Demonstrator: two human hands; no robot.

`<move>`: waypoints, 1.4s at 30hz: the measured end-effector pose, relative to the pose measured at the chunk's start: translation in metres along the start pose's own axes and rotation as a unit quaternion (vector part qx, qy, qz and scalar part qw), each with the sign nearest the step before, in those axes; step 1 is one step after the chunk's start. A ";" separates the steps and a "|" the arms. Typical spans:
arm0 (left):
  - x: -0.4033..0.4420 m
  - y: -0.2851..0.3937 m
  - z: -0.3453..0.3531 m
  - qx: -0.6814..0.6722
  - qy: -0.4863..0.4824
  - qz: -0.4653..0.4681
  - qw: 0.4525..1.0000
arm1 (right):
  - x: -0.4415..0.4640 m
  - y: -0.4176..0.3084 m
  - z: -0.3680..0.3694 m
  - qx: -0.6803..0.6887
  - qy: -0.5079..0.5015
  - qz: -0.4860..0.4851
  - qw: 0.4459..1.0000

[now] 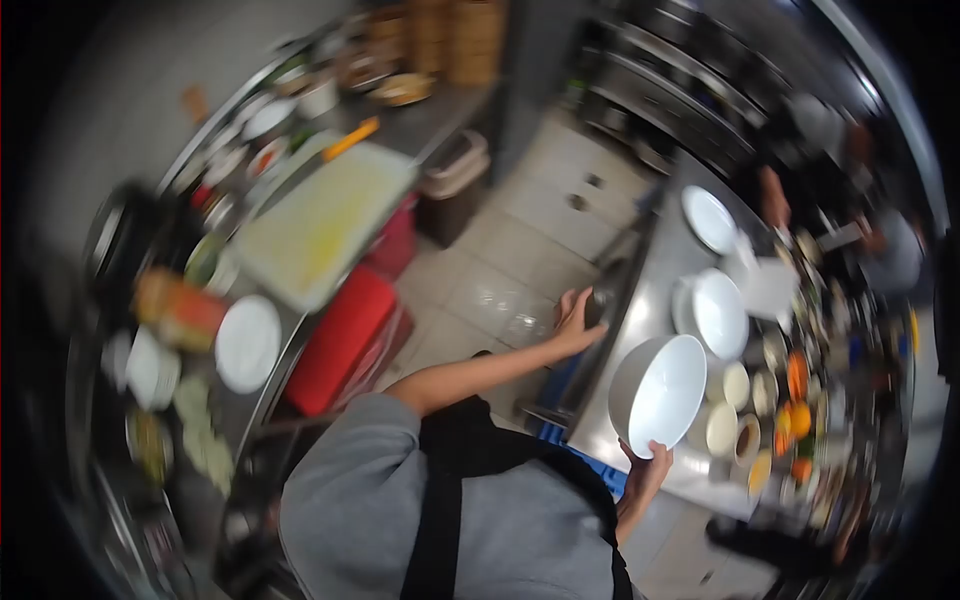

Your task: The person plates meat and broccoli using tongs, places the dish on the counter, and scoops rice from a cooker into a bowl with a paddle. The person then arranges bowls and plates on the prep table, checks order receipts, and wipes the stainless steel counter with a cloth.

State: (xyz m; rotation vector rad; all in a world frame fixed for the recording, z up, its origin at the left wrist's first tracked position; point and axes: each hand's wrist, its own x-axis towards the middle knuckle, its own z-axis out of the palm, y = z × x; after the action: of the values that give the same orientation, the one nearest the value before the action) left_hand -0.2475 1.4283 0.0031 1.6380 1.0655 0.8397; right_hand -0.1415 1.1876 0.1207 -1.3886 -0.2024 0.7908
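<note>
A large white bowl (668, 395) is tilted, its hollow side facing up and to the right. My right hand (648, 468) grips its lower rim, with the bowl at the front edge of the steel counter (640, 335). My left hand (578, 325) reaches forward across my body to the counter's left side. Its fingers curve around something dark and roundish (597, 305), too blurred to name. Beyond the bowl, on the counter, are more white bowls (718, 313) and a white plate (709, 218).
Several containers of food (735, 385) line the counter's right side. Co-workers (890, 250) stand across it. To the left, another counter holds a cutting board (325, 225), an orange-handled knife (352, 138) and a white plate (248, 343). A red bin (340, 340) stands below it on the tiled floor (480, 290).
</note>
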 end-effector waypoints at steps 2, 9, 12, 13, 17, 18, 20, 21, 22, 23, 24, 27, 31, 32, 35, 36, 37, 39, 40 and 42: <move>-0.069 -0.035 -0.062 0.098 0.095 -0.027 0.990 | 0.009 0.006 0.017 -0.031 -0.087 0.016 0.996; -0.283 -0.069 -0.310 0.387 0.569 -0.152 0.710 | 0.009 0.044 0.108 -0.122 -0.292 0.041 0.948; -0.343 -0.083 -0.398 0.405 0.658 -0.262 0.578 | -0.021 0.054 0.158 -0.117 -0.330 0.068 0.934; -0.357 -0.088 -0.421 0.379 0.635 -0.319 0.593 | -0.029 0.059 0.175 -0.122 -0.371 0.066 0.918; -0.390 -0.111 -0.492 0.314 0.577 -0.399 0.640 | -0.074 0.101 0.265 -0.175 -0.500 0.061 0.846; -0.396 -0.123 -0.506 0.311 0.572 -0.388 0.652 | -0.091 0.115 0.293 -0.194 -0.533 0.040 0.823; -0.414 -0.154 -0.538 0.219 0.571 -0.279 0.740 | -0.135 0.139 0.348 -0.216 -0.613 0.018 0.760; -0.420 -0.164 -0.548 0.169 0.564 -0.223 0.777 | -0.153 0.160 0.374 -0.246 -0.637 -0.048 0.729; -0.420 -0.152 -0.550 0.086 0.562 -0.226 0.791 | -0.170 0.183 0.398 -0.224 -0.663 -0.079 0.710; -0.416 -0.122 -0.545 0.001 0.555 -0.229 0.800 | -0.188 0.201 0.418 -0.203 -0.687 -0.110 0.689; -0.412 -0.101 -0.541 -0.084 0.545 -0.231 0.802 | -0.213 0.197 0.431 -0.218 -0.696 -0.028 0.683; -0.407 -0.094 -0.545 -0.136 0.569 -0.230 0.778 | -0.253 0.214 0.464 -0.289 -0.700 0.047 0.651; -0.407 -0.104 -0.552 -0.214 0.533 -0.266 0.775 | -0.263 0.253 0.483 -0.323 -0.692 0.041 0.644; -0.406 -0.111 -0.553 -0.236 0.517 -0.269 0.777 | -0.264 0.258 0.484 -0.326 -0.690 0.033 0.645; -0.402 -0.117 -0.554 -0.313 0.469 -0.227 0.794 | -0.262 0.270 0.486 -0.350 -0.682 -0.002 0.642; -0.403 -0.135 -0.557 -0.327 0.446 -0.187 0.812 | -0.261 0.276 0.490 -0.372 -0.675 -0.021 0.637; -0.403 -0.153 -0.561 -0.343 0.421 -0.147 0.827 | -0.252 0.300 0.495 -0.429 -0.682 -0.214 0.552; -0.395 -0.151 -0.561 -0.431 0.329 -0.058 0.838 | -0.244 0.325 0.509 -0.556 -0.633 -0.431 0.323; -0.396 -0.168 -0.566 -0.456 0.314 -0.072 0.830 | -0.244 0.359 0.503 -0.490 -0.542 -0.338 0.593; -0.398 -0.171 -0.570 -0.399 0.334 -0.124 0.845 | -0.239 0.378 0.509 -0.388 -0.659 -0.198 0.614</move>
State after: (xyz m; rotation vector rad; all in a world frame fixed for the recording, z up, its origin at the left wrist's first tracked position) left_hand -0.9491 1.2855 -0.0108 0.4798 1.1196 1.4780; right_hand -0.7471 1.4402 -0.0466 -1.1180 -2.1653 1.2745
